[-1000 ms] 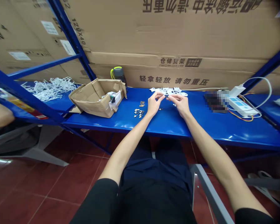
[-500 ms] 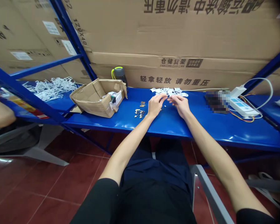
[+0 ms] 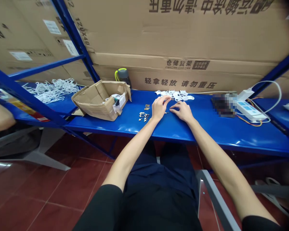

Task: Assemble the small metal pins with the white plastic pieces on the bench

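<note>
My left hand (image 3: 159, 108) is held above the blue shelf with thumb and forefinger pinched together. A tiny thin piece seems to stick out at its fingertips, too small to name. Lower and to the right, my right hand (image 3: 184, 111) has its thumb and forefinger closed at the shelf surface; what is between them is hidden. A small metal part (image 3: 166, 112) lies between the hands. Left of my left hand are several small brass-and-white parts with pins (image 3: 144, 116) and a short row of brass-coloured pieces (image 3: 147, 107). Beyond both hands lie flat white plastic pieces (image 3: 175, 95).
A cardboard box (image 3: 96, 106) with packets inside stands at the left, a dark bottle (image 3: 123, 76) behind it. White hangers (image 3: 55, 91) pile up farther left, near another person's arm (image 3: 1, 112). At right are a power strip (image 3: 251, 111) with cables and a blurred-out dark object (image 3: 223, 105).
My right hand has come down and toward me, away from my left fingertips, to where a small white piece lay; that piece no longer shows. My left hand has barely moved.
</note>
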Tool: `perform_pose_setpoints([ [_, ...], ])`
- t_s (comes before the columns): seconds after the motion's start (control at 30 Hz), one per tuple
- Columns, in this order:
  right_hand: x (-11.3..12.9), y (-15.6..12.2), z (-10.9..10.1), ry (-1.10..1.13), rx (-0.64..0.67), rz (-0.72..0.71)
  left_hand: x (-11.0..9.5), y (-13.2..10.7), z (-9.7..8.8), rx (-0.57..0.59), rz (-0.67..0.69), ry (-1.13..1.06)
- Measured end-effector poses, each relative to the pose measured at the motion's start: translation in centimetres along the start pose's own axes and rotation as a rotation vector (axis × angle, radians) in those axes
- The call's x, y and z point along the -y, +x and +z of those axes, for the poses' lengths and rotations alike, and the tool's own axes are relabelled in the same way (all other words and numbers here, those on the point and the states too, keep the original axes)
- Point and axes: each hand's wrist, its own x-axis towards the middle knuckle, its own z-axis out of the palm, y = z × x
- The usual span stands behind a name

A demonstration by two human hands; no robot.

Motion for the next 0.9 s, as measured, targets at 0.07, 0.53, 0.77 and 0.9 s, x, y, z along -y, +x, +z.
perform_pose_setpoints([
  [0.07,-0.1,0.1,0.1,0.038,-0.013,-0.015,0.1,0.0,0.0,-0.003,0.003,-0.017],
  [0.53,-0.4,0.9,-0.5,0.919,-0.312,0.161,0.4,-0.2,0.2,0.029,0.054,-0.074],
  [0.77,-0.7,1.1,-0.3,0.983,-0.348,0.215,0.4,-0.2,0.2,0.004,0.071,-0.094],
  [0.9,-0.9,1.3,0.0,0.997,-0.315,0.233,0.4,-0.2,0.2,0.015,0.068,-0.079],
])
